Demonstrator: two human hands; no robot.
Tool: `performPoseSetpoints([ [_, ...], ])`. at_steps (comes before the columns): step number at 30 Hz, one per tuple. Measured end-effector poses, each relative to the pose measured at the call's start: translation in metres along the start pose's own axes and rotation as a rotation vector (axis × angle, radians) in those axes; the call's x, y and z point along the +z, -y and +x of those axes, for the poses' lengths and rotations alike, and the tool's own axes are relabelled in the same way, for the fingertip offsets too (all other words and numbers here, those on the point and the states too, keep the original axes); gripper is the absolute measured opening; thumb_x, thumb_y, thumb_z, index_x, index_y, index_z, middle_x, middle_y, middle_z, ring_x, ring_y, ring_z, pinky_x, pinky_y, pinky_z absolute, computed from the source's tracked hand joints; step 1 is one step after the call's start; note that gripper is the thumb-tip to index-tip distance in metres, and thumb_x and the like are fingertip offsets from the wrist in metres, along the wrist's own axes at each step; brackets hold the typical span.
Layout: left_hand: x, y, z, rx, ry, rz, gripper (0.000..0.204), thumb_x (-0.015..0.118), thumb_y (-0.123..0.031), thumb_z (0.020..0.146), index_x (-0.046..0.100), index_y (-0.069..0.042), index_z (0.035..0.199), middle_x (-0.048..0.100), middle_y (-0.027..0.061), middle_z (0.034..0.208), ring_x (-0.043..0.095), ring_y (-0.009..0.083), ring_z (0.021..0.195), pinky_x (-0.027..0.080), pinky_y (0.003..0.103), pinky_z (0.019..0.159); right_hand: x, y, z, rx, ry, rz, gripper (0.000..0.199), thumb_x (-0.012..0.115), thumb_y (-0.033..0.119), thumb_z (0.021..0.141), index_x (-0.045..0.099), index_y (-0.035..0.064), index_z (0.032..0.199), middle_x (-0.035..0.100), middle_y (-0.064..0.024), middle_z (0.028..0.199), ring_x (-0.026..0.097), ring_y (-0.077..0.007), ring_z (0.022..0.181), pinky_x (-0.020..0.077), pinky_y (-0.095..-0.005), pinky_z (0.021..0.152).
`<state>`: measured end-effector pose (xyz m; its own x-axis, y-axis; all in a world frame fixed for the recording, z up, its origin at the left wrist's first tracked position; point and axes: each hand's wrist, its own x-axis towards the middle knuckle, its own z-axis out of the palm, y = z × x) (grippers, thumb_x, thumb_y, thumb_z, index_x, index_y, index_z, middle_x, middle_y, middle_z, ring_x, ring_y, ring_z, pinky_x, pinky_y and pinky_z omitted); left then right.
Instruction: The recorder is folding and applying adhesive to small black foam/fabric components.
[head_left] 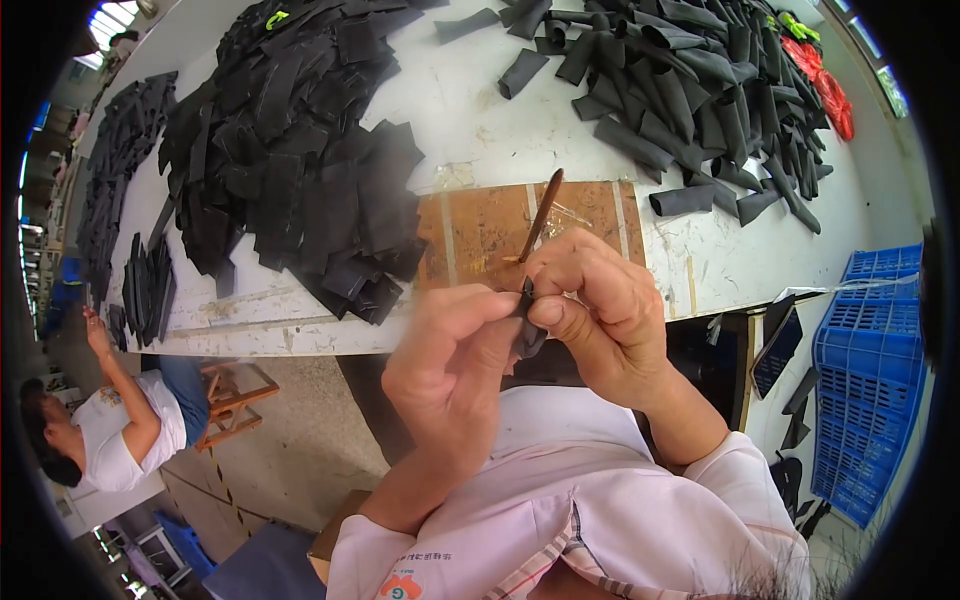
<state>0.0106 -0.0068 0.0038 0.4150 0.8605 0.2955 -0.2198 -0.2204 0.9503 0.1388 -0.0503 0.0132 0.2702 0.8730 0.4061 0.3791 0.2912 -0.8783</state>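
Note:
Both my hands meet close in front of my chest, over the table's near edge. Between them is a small piece of black fabric [531, 338], mostly covered by my fingers. My left hand [445, 360] is closed, its thumb and fingertips pinching the fabric from the left. From the right, my right hand [605, 325] pinches the same piece between thumb and curled index finger. Just beyond my right knuckles a brown pointed rod [544, 212] slants up over a brown board [470, 235] with strips of clear tape; its lower end is partly hidden.
Flat black fabric pieces [300, 170] are heaped at the left of the white table [480, 110]. Rolled black fabric tubes [690, 90] pile up at the right, beside a red plastic bag [822, 85]. Blue crates [868, 385] stand at right. Another person [125, 415] sits at far left.

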Motion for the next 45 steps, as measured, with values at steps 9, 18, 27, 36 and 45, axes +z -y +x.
performPoseSetpoints([
  [9, 0.023, -0.023, 0.039, -0.136, -0.039, -0.323, 0.011, 0.056, 0.004, 0.078, 0.056, 0.0, 0.089, 0.055, 0.0087, 0.084, 0.047, 0.0051, 0.052, 0.037, 0.016, 0.043, -0.025, 0.019, 0.027, 0.051, -0.054, 0.05, 0.017, 0.055, 0.012, 0.082, 0.047, 0.0014, 0.071, 0.046, -0.0015, 0.068, 0.038, -0.0089, 0.061, 0.0317, -0.0196, 0.055],
  [18, 0.013, -0.013, 0.079, -0.517, 0.521, -1.465, 0.027, 0.047, -0.009, 0.087, 0.044, 0.006, 0.109, 0.056, 0.0164, 0.094, 0.055, 0.014, 0.069, 0.042, 0.02, 0.052, -0.042, 0.02, 0.06, 0.309, 0.138, 0.399, 0.027, 0.053, 0.025, 0.085, 0.049, 0.0034, 0.07, 0.039, 0.0054, 0.06, 0.033, -0.003, 0.054, 0.0266, -0.0167, 0.047],
  [27, 0.011, 0.037, 0.066, -1.044, -0.178, -1.415, 0.028, 0.041, 0.0, 0.08, 0.042, 0.012, 0.105, 0.049, 0.0104, 0.064, 0.03, 0.0044, 0.029, 0.023, 0.018, 0.025, -0.03, -0.051, 0.038, 0.711, 0.165, 0.805, 0.031, 0.054, 0.028, 0.084, 0.054, 0.0008, 0.07, 0.04, 0.0017, 0.057, 0.034, -0.0059, 0.05, 0.026, -0.0194, 0.044],
  [36, 0.0, 0.046, 0.058, -0.892, 0.122, -1.195, 0.032, 0.052, -0.006, 0.081, 0.046, 0.004, 0.111, 0.056, 0.0139, 0.094, 0.034, 0.004, 0.035, 0.026, 0.018, 0.029, -0.023, -0.072, 0.033, 0.714, 0.285, 0.789, 0.029, 0.054, 0.029, 0.084, 0.055, 0.0017, 0.073, 0.04, 0.0037, 0.055, 0.032, -0.005, 0.049, 0.0266, -0.02, 0.045],
  [45, 0.013, 0.025, 0.065, 0.248, 0.187, 0.165, 0.017, 0.059, 0.002, 0.075, 0.059, -0.002, 0.091, 0.06, 0.0083, 0.085, 0.056, 0.0123, 0.077, 0.044, 0.023, 0.072, -0.034, -0.05, 0.032, 0.283, 0.024, 0.121, 0.036, 0.051, 0.034, 0.085, 0.052, -0.0012, 0.077, 0.051, -0.0051, 0.061, 0.048, -0.0127, 0.055, 0.0373, -0.0259, 0.05],
])
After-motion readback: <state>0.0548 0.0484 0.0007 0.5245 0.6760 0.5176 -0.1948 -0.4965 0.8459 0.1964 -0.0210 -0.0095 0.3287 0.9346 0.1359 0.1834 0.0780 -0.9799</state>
